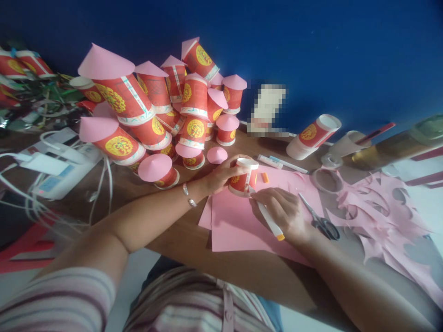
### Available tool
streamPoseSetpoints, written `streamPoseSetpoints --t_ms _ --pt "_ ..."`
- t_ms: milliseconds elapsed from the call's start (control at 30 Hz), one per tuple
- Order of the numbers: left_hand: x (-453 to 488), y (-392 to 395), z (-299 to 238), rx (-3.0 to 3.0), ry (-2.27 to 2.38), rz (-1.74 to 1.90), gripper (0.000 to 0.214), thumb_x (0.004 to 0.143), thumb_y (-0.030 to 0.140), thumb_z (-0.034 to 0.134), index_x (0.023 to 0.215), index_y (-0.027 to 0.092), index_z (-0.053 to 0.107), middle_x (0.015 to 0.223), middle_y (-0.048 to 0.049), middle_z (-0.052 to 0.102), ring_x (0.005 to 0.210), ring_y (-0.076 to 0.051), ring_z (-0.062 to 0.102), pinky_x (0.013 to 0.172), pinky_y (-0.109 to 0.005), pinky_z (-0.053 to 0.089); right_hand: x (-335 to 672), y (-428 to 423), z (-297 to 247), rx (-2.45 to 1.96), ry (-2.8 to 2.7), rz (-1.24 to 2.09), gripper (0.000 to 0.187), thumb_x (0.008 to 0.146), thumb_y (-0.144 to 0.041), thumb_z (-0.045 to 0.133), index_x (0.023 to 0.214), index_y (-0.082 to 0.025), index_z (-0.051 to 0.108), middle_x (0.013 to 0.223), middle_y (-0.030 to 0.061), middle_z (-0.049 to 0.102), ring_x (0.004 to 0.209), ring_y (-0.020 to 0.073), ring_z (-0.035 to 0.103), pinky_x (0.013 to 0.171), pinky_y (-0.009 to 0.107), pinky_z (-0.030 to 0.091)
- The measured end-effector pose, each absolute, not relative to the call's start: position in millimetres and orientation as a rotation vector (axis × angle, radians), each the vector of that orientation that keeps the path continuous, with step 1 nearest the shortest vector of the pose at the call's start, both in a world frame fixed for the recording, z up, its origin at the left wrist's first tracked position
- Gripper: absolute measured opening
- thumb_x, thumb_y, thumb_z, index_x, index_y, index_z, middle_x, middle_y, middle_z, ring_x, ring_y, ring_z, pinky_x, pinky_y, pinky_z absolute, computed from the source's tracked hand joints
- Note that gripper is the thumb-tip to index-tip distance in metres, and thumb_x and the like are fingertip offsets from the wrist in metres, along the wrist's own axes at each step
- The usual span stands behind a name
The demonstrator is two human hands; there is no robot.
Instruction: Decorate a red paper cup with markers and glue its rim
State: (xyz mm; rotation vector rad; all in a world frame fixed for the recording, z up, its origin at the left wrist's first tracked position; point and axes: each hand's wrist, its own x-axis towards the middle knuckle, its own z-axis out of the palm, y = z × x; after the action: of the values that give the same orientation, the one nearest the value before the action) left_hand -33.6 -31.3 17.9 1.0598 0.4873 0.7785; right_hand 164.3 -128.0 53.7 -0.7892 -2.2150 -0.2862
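Observation:
My left hand is wrapped round a small red paper cup that stands upside down on a pink paper sheet on the wooden table. My right hand grips a white marker with an orange end; its tip touches the sheet at the cup's base. A small orange cap lies on the sheet just right of the cup.
A pile of red cups with pink cone lids fills the table's back left. Scissors, a tape ring, pink paper scraps, another red cup lying on its side and two pens lie to the right. White cables and chargers sit left.

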Motion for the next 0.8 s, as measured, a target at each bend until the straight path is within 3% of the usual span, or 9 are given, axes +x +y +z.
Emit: streamPoseSetpoints --t_ms 800 --pt "-31.9 -33.7 27.4 1.097 0.515 0.782 0.054 0.082 0.049 0.083 0.122 0.017 0.067 0.109 -0.0093 0.071 0.096 -0.02 0.066 0.08 -0.03 0.05 162.0 -132.8 57.4 -0.796 -2.262 -0.273 0.015 0.096 -0.006 0.067 0.102 -0.019 0.062 0.077 0.0006 0.074 0.064 0.0138 0.07 0.061 0.027 0.055"
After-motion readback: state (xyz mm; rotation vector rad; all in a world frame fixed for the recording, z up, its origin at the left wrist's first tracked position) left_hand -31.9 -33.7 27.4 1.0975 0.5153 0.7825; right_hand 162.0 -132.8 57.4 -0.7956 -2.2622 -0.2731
